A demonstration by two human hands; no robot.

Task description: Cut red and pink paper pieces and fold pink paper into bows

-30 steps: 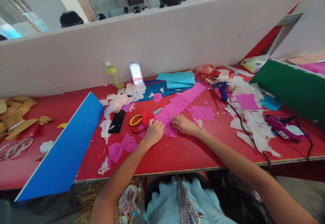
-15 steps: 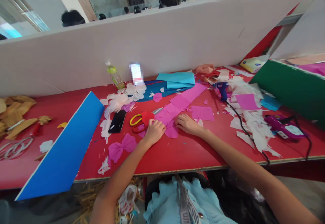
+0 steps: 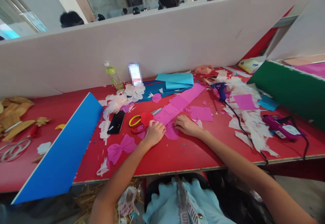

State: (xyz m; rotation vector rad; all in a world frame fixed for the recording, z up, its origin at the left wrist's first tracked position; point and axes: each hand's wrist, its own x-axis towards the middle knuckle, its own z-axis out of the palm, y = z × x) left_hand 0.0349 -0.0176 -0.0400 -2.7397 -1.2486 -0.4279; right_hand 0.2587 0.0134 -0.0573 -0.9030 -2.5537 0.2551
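Note:
Between my hands lies a small magenta paper piece [image 3: 172, 132], flat on the red table. My left hand [image 3: 155, 133] has curled fingers closed on its left edge; the fingertips are partly hidden. Across from it, my right hand [image 3: 187, 126] pinches the right edge, fingers bent and pressed together. Just beyond runs a long magenta paper strip [image 3: 180, 99]. Scissors [image 3: 135, 119] with yellow and red handles rest left of my left hand, partly under a red paper piece [image 3: 146, 117]. A gathered magenta paper bow [image 3: 122, 148] sits near my left forearm.
A black phone [image 3: 116, 122], white paper petals [image 3: 116, 102] and a bottle [image 3: 113, 76] lie or stand to the left. Blue [image 3: 61, 153] and green [image 3: 291, 92] boards flank the workspace. On the right are a blue glue gun [image 3: 220, 90], its black cord and white scraps [image 3: 256, 129].
Both hands keep almost the same place and grip on the magenta piece. The whole view has shifted very slightly.

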